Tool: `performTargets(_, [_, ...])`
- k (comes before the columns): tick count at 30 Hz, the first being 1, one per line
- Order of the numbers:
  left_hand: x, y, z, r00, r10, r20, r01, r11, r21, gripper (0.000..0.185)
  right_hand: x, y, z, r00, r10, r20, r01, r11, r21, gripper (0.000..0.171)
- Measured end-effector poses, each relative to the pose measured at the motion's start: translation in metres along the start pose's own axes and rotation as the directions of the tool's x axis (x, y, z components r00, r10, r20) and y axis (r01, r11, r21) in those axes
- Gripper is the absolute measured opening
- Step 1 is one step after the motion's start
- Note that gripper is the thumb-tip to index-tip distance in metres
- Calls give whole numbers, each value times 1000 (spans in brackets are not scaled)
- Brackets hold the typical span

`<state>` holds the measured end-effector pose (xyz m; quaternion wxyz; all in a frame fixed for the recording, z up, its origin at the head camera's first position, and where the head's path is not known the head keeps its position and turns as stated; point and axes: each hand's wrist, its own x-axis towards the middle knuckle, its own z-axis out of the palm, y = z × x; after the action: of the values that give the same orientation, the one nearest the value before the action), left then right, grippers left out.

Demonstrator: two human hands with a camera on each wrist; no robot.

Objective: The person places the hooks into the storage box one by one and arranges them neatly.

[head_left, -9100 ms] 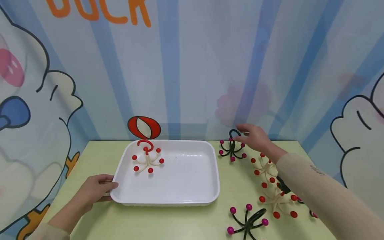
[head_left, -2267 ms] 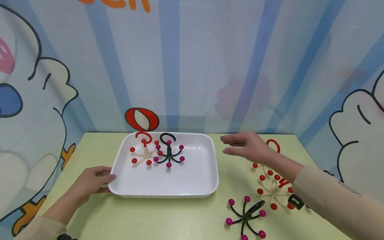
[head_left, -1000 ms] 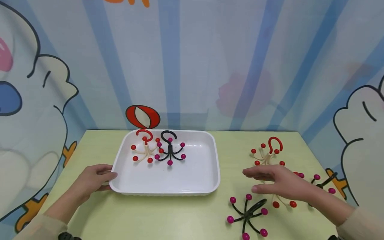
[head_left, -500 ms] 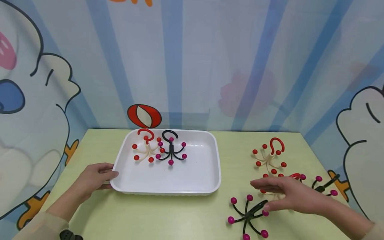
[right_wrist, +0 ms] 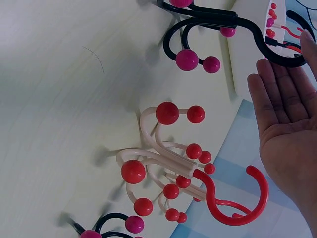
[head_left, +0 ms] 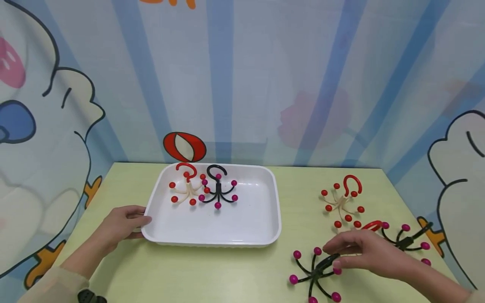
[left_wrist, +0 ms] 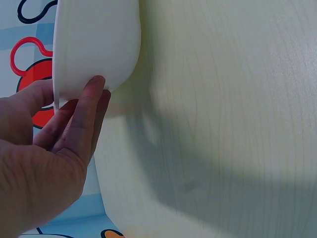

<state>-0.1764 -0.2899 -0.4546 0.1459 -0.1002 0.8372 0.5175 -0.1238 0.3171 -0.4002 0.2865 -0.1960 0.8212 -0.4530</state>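
Note:
My left hand grips the left side of a white tray, thumb on the rim and fingers against the outer wall. Inside the tray stand a cream-and-red hook hanger and a black hook hanger, ball-tipped arms overlapping. At the near right, a black hanger with magenta balls has its hook between the thumb and fingers of my right hand. In the right wrist view, those fingers look fairly straight beside the hook; a firm pinch is not visible.
Behind my right hand stands a cream hanger with a red hook. A second one, its red hook showing, is mostly hidden by the hand. Another black hanger lies near the table's right edge. A printed backdrop rises behind the table.
A black hanger from the right side now stands in the tray. My right hand has come back from the tray, moved toward the near right, and reached the near black hanger's hook. Left hand stays.

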Motion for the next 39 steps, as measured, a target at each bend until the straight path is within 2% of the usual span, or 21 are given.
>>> performTargets(4, [1,-1,0,1000,6,2,-6,1000,-5,56,-2,1,1,1000,11,-17,-11,1000,-14,29])
performTargets(18, [-1,0,0,1000,10,1,-10,1000,-2,55,2,-1,7,994,-55,-94,46,994,-99,18])
performTargets(29, [-5,0,1,1000,1,-2,-1,1000,-1,55,3,-22,3,983,-106,-153,86,987,-133,17])
performTargets(39, [-2,-1,1,1000,0,-6,0,1000,-2,55,4,-44,-13,971,-137,-198,110,984,-142,18])
